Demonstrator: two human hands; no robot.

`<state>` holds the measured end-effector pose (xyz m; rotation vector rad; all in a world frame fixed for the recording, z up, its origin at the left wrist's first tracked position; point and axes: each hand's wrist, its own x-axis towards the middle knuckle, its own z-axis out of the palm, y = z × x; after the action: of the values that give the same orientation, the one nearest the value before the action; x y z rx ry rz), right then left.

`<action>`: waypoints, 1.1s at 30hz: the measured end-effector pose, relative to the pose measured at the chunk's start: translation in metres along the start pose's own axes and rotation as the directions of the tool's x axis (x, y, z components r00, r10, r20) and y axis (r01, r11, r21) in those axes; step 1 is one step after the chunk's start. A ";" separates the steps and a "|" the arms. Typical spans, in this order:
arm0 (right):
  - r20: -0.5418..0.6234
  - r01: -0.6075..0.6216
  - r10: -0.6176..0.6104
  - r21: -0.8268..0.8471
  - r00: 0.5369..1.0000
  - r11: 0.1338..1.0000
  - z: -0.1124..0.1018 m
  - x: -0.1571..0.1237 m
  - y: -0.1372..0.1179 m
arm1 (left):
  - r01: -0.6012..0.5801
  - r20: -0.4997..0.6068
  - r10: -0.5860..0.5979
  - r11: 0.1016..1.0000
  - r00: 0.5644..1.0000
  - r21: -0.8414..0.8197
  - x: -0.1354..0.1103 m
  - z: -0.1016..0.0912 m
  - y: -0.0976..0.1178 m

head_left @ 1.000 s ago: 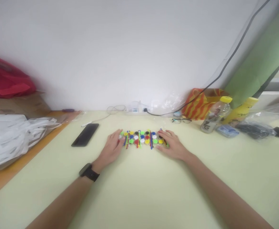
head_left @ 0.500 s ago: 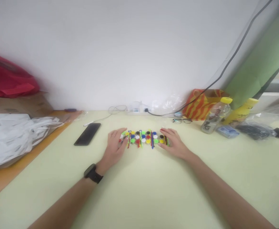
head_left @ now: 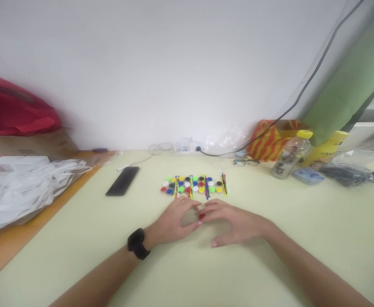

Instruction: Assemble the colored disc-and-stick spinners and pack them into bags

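A tight cluster of small coloured caps (head_left: 187, 185) with thin coloured sticks (head_left: 224, 189) laid between them sits on the pale yellow table (head_left: 187, 273). My two hands meet just in front of it. My left hand (head_left: 174, 219), a black watch on its wrist, has thumb and fingers curled round a small red cap (head_left: 201, 216). My right hand (head_left: 234, 221) lies beside it with fingers stretched and thumb apart, fingertips touching the red cap.
A black phone (head_left: 122, 186) lies left of the cluster. White plastic bags (head_left: 21, 183) and a red bag (head_left: 14, 111) fill the left side. Glasses (head_left: 246, 161), a bottle (head_left: 289, 155), a striped bag (head_left: 270, 140), a power strip (head_left: 187, 148) and plastic bags stand at the back right.
Both hands left the two ends of the cap cluster and drew back toward me, meeting in the middle. A red cap now shows between their fingertips.
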<state>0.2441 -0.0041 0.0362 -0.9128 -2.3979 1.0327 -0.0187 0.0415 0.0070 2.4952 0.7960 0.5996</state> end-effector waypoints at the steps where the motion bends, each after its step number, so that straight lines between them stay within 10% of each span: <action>1: -0.031 -0.013 0.014 0.033 0.999 0.999 -0.004 0.000 0.002 | 0.001 0.010 0.000 1.000 1.000 -0.002 0.000 0.000 0.001; 4: -0.265 -0.108 0.126 0.080 0.956 0.991 -0.020 -0.002 0.020 | -0.011 0.026 0.011 1.000 1.000 0.019 0.001 0.000 0.003; 10: -0.634 -0.611 0.417 -0.112 0.651 0.783 -0.030 -0.002 0.078 | -0.114 0.082 0.111 0.993 0.990 0.033 0.004 -0.002 0.005; 19: -0.660 -0.743 0.486 -0.168 0.573 0.648 -0.017 0.008 0.091 | -0.089 0.079 0.085 0.995 0.993 0.040 0.006 0.000 0.005; 33: -0.738 -0.714 0.487 0.009 0.468 0.700 -0.023 0.003 0.101 | -0.092 0.011 0.091 0.995 0.996 0.039 0.005 0.004 0.004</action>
<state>0.2967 0.0618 -0.0241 -1.9748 -1.5665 0.3326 -0.0117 0.0405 0.0072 2.5799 0.6994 0.6086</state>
